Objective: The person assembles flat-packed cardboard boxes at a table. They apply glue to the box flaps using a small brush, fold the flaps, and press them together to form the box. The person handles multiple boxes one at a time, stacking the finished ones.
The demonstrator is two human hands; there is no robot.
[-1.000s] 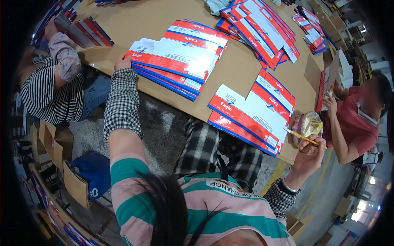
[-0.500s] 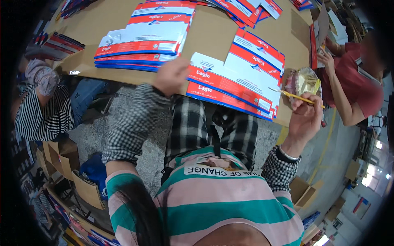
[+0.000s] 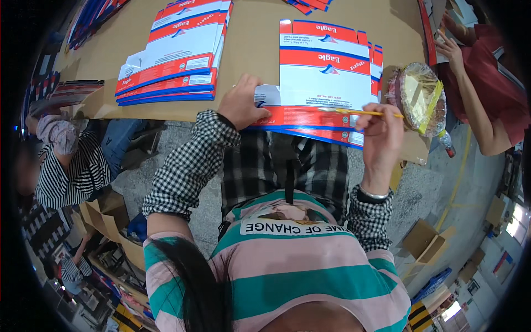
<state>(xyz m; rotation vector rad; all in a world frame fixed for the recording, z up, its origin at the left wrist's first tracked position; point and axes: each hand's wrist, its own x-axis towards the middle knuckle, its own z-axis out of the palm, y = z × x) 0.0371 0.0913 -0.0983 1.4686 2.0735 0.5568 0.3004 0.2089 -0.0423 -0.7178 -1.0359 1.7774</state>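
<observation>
The left hand (image 3: 241, 103) lies flat, fingers spread, on the near edge of a stack of flattened red, white and blue cartons (image 3: 323, 77) at the front edge of the brown table (image 3: 251, 41). The right hand (image 3: 379, 138) pinches a thin yellow brush (image 3: 359, 112) between thumb and fingertips, its tip resting on the top carton's red flap. Just right of the stack sits a round foil-lined dish (image 3: 418, 97) with yellowish contents. A second carton stack (image 3: 174, 52) lies to the left, apart from the first. A person in a striped top (image 3: 72, 166) sits at the left; another person's arm (image 3: 478, 97) reaches along the table's right side.
</observation>
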